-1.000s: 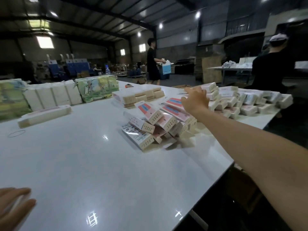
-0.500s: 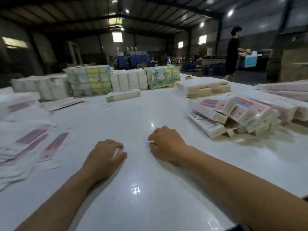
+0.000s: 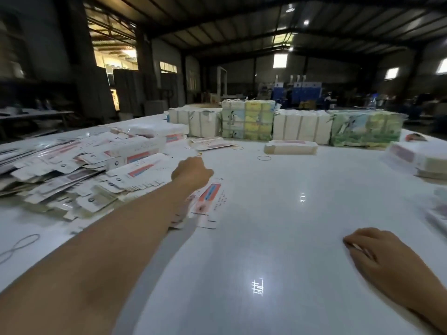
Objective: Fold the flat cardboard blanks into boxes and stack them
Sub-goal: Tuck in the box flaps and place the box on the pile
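My left hand (image 3: 192, 172) reaches out over the white table (image 3: 278, 238) and grips the far end of a flat white blank with a red and blue stripe (image 3: 209, 201), which trails back towards me, blurred. To its left lies a loose heap of several flat blanks (image 3: 79, 172). My right hand (image 3: 379, 255) rests on the table at the near right with fingers loosely curled and nothing in it. Folded boxes (image 3: 416, 158) sit at the right edge, partly cut off.
Wrapped bundles of packs (image 3: 249, 119) line the table's far side, with a small white stack (image 3: 290, 147) in front of them. Rubber bands (image 3: 264, 157) lie on the table, one more at the near left (image 3: 19, 245). The dim warehouse lies behind.
The view has swung left from the folded boxes to the blank heap. My left hand went out from beside the right and took hold of a blank; my right hand stayed on the table.
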